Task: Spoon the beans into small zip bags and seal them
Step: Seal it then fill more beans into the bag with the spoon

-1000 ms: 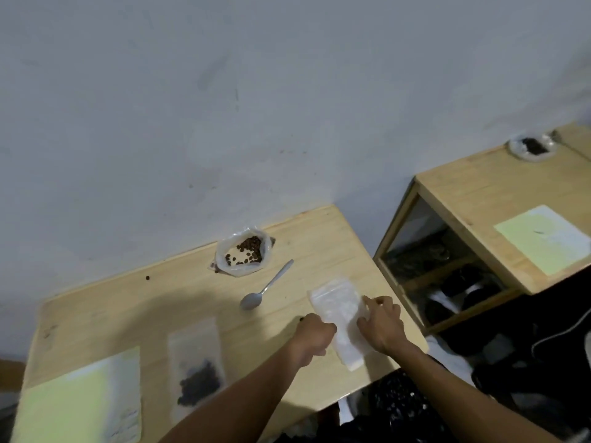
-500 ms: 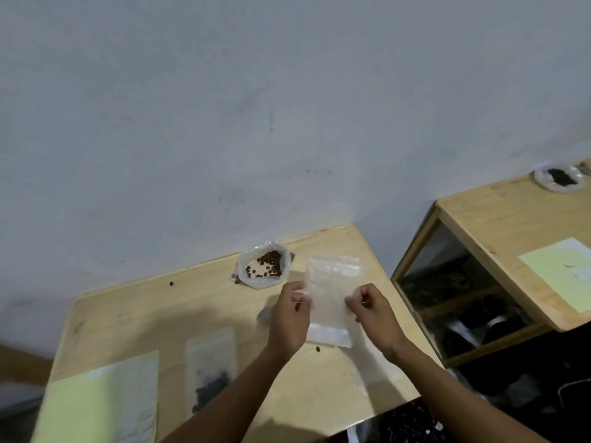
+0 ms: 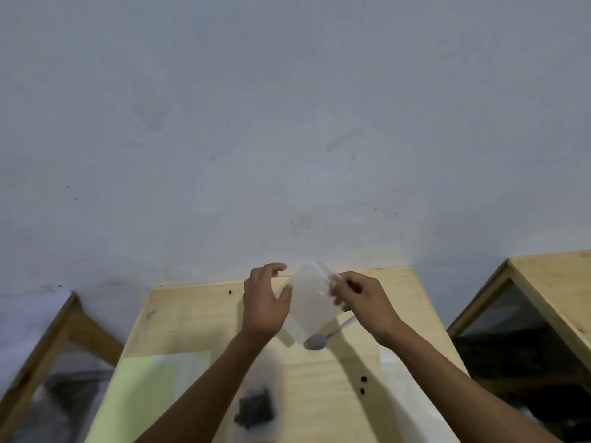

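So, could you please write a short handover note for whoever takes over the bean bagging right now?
Left hand: thumb and fingers on the left edge of the small clear empty zip bag, held above the light wooden table.
Right hand: pinches the bag's top right edge.
Metal spoon: lying on the table below the bag.
Done: one clear bag holding dark beans lies near the front; seal unclear.
Left: open the held bag, spoon beans in, seal. The bean supply is out of view.

Wood, plastic, metal
Matt pale wood worktop (image 3: pixel 383 314); cloudy thin plastic bag (image 3: pixel 311 302); dull grey metal spoon (image 3: pixel 316 341); matt paper sheet (image 3: pixel 144 388)
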